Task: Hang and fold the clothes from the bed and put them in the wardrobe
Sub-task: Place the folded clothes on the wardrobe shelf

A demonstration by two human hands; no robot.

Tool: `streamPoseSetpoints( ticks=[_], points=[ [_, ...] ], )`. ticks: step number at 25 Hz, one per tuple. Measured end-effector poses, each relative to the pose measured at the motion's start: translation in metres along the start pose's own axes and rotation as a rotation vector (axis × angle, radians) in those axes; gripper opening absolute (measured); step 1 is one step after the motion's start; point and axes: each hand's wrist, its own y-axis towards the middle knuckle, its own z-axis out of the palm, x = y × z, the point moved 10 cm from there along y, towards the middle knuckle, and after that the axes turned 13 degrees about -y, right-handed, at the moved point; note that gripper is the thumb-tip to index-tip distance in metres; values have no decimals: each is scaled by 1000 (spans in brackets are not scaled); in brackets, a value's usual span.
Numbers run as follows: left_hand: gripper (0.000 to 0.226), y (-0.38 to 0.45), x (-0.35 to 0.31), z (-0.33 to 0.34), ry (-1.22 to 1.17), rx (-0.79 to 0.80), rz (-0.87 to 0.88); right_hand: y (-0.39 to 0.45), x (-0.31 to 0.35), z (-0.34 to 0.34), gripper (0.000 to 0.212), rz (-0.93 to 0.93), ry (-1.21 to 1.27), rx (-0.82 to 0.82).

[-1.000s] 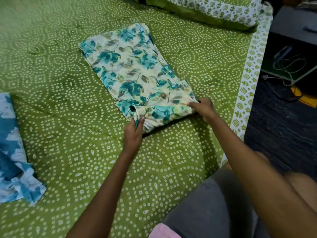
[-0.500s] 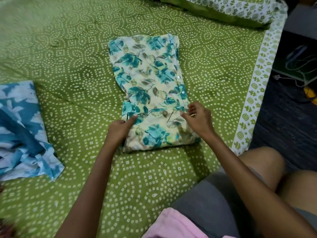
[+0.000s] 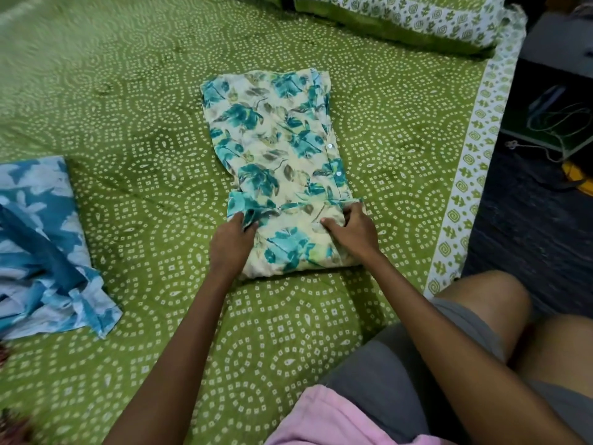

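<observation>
A cream shirt with teal flowers (image 3: 276, 149) lies on the green bed (image 3: 144, 155) as a long narrow strip, its near end folded over onto itself. My left hand (image 3: 232, 240) pinches the left corner of that folded flap. My right hand (image 3: 351, 229) grips the flap's right edge, fingers curled over the cloth. A blue and white garment (image 3: 38, 245) lies loosely bunched at the left of the bed.
A green patterned pillow (image 3: 401, 17) lies at the head of the bed. The bed's white border (image 3: 465, 187) runs down the right side, with dark floor, a cable and a flat tray (image 3: 558, 130) beyond it. My knees are at the lower right.
The near end of the floral shirt has been folded up over itself, and both hands moved with it from the near edge to the flap's far edge.
</observation>
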Motion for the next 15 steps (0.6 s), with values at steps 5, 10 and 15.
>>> streamPoseSetpoints(
  ticks=[5, 10, 15],
  points=[
    [31, -2, -2, -4, -37, -77, 64, 2, 4, -14, 32, -37, 236, -113],
    [60, -8, 13, -5, 230, -155, -73, -4, -4, -11, 40, -7, -110, -263],
    [64, -11, 34, -7, -4, -58, -371, -62, 62, -17, 47, -655, -217, -539]
  ],
)
